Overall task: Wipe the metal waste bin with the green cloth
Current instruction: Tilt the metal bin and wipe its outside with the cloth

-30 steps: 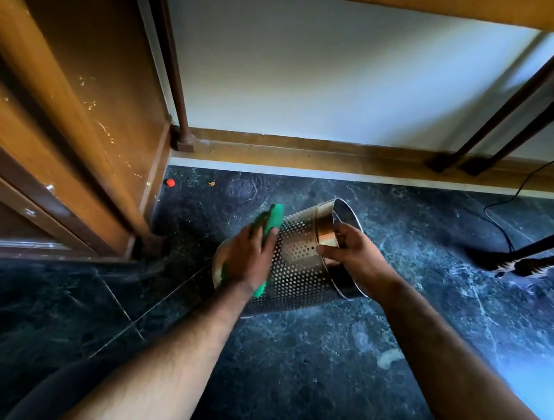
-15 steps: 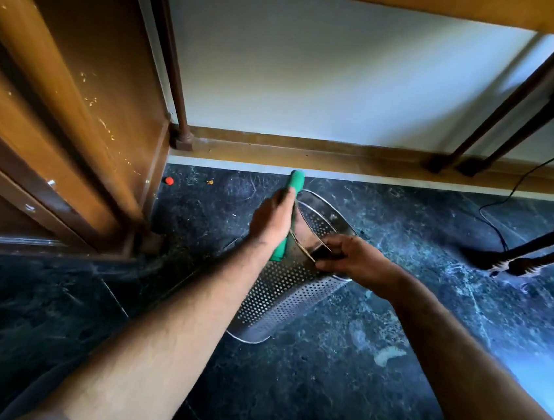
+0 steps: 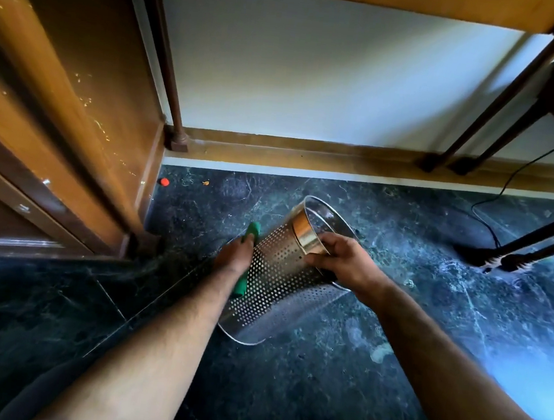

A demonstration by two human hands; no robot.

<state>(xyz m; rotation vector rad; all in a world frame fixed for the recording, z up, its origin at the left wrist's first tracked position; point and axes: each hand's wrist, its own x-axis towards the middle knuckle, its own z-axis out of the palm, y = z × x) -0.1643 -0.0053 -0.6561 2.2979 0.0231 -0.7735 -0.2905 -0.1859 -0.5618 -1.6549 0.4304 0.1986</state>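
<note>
Mid-frame, the left hand (image 3: pixel 235 257) is pressing the cloth (image 3: pixel 246 258) on the tilted bin (image 3: pixel 275 278) — the right hand (image 3: pixel 342 261) is gripping its rim.

Open dark floor (image 3: pixel 300 400) fills the lower centre and centre right of the frame, giving clear passage there. At left, the wooden cabinet (image 3: pixel 72 126) stands just beside the left hand (image 3: pixel 234 256), which narrows the room on that side. At right, chair legs (image 3: pixel 521 249) and a black cable (image 3: pixel 495 205) occupy the floor, well apart from the tilted waste bin (image 3: pixel 278 278); a wooden skirting (image 3: pixel 308 156) closes the upper edge.
</note>
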